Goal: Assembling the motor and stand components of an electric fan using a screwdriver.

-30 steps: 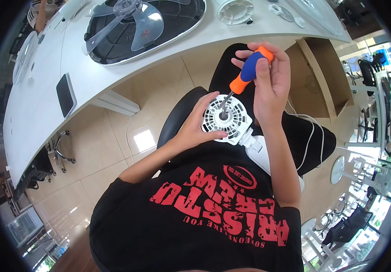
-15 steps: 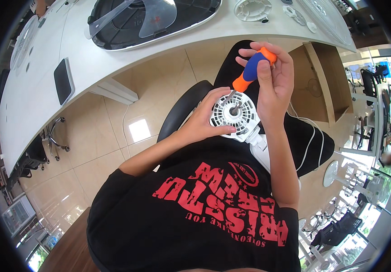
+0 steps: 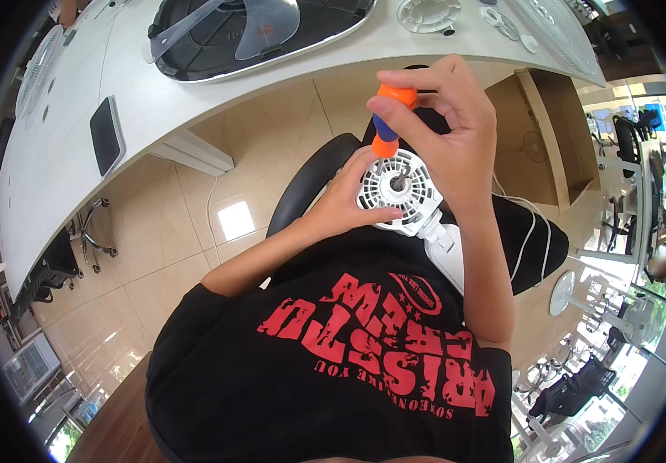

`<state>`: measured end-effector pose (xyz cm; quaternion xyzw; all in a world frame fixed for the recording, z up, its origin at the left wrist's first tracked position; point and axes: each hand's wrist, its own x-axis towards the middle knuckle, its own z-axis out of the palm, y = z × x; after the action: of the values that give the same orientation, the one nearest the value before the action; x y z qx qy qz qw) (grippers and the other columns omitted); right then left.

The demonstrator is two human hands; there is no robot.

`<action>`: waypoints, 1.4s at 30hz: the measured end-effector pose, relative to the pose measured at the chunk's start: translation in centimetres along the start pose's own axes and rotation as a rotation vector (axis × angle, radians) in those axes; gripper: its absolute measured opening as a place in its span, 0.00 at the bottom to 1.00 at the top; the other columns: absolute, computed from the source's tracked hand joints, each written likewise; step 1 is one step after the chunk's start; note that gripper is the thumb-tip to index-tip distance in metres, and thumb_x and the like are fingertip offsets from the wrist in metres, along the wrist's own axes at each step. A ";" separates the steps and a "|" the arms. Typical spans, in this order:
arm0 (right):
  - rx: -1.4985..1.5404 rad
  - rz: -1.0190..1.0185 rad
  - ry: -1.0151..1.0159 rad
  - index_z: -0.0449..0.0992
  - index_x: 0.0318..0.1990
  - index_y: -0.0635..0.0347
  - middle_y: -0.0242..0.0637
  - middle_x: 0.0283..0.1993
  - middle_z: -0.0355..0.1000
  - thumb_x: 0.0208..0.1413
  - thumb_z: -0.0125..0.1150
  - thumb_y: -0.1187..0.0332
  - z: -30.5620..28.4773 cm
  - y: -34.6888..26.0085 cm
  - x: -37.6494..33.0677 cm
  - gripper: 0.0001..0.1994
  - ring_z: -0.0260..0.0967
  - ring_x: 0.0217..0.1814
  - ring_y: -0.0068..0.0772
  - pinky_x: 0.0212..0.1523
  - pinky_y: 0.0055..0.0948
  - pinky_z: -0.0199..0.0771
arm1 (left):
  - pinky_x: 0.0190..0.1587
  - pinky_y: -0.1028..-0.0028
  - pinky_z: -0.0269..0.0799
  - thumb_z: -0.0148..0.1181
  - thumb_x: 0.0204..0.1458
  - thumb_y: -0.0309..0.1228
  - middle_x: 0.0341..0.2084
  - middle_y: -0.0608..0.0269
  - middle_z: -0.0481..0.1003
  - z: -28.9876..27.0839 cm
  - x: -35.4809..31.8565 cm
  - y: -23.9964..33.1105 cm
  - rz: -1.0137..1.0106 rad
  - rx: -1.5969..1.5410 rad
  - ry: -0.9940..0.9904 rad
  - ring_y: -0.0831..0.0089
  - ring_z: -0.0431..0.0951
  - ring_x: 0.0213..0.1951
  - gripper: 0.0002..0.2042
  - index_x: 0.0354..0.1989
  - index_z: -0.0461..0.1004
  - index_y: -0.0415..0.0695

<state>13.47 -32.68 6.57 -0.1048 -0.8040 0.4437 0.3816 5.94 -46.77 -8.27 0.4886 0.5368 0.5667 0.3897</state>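
Beyond both hands, the long white table (image 3: pixel 40 193) bears detached parts: a black, round-cornered plastic panel (image 3: pixel 194 62) with a translucent grey fan blade (image 3: pixel 267 35) on it, and, ahead of the right hand, a white, round plastic housing (image 3: pixel 429 14). The white, slotted plastic motor head (image 3: pixel 415 195) is between the hands, in front of the torso, joined to its white plastic column (image 3: pixel 447 258); its central metal shaft carries no blade. The left hand (image 3: pixel 344 197) grasps the head's near-left rim, thumb and fingers spread. The right hand (image 3: pixel 453 116) pinches the top of the orange-and-blue screwdriver (image 3: pixel 385 127), its shank directed at the rim beside the left fingers. Judged from this, screw work is in hand and unfinished; blade and housing are unfitted. The panel and blade are cut off above; the right forearm hides part of the column. Tip contact, any screw and the turning direction cannot be determined.
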 end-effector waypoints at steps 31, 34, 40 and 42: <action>0.542 0.315 0.222 0.83 0.45 0.63 0.33 0.42 0.75 0.60 0.64 0.74 0.2 0.3 0.4 0.08 0.72 0.39 0.23 0.42 0.22 0.73 | 0.71 0.62 0.58 0.80 0.44 0.35 0.66 0.48 0.62 0.2 0.6 -1.0 0.014 -0.048 -0.002 0.58 0.64 0.69 0.44 0.69 0.61 0.39; 0.323 0.201 0.084 0.83 0.46 0.63 0.34 0.42 0.75 0.60 0.62 0.74 -0.9 0.8 0.9 0.08 0.72 0.39 0.23 0.43 0.24 0.72 | 0.71 0.62 0.58 0.80 0.44 0.36 0.66 0.49 0.63 -0.6 1.0 -0.4 0.071 0.036 -0.005 0.57 0.64 0.68 0.44 0.69 0.61 0.39; 0.078 0.085 0.062 0.81 0.51 0.67 0.39 0.45 0.76 0.55 0.67 0.78 -0.4 0.3 0.0 0.15 0.74 0.44 0.29 0.48 0.26 0.74 | 0.76 0.58 0.46 0.79 0.47 0.39 0.69 0.50 0.59 0.1 -0.1 -1.3 0.063 0.089 -0.003 0.55 0.55 0.73 0.44 0.71 0.60 0.40; 0.423 0.307 0.135 0.79 0.52 0.70 0.40 0.47 0.77 0.60 0.62 0.77 0.5 -0.9 -0.9 0.13 0.74 0.47 0.27 0.49 0.25 0.74 | 0.76 0.58 0.45 0.77 0.50 0.38 0.71 0.50 0.57 0.4 -0.4 -2.1 0.087 0.049 -0.024 0.56 0.54 0.74 0.43 0.72 0.59 0.40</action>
<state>13.84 -33.97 6.64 -0.1727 -0.6409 0.6465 0.3761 6.23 -46.87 -10.42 0.5274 0.5242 0.5640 0.3591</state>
